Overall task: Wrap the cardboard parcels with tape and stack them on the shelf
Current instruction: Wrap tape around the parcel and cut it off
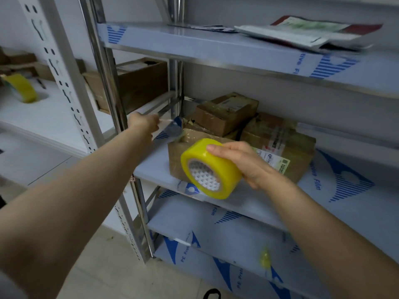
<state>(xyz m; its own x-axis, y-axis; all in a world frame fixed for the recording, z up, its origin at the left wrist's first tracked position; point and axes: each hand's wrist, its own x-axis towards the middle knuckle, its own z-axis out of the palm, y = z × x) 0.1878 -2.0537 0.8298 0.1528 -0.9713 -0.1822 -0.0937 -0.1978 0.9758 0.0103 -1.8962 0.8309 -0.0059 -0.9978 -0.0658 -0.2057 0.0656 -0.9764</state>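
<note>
Head view: the yellow tape roll (pixel 210 169) is clasped in the right hand (pixel 244 162) before the front parcel (pixel 301 157), seemingly for wrapping, while the grip of the blurred left hand (pixel 144 124) cannot be told.

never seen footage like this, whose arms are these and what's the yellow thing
No machine here: one camera worn on a person's head looks forward and down, so both arms are that person's own. The right hand grips a yellow tape roll. The left hand, blurred, seems to pinch a strip of tape leading to the front parcel. More taped cardboard parcels lie behind it on the middle shelf. A second tape roll rests on the white table at left.
</note>
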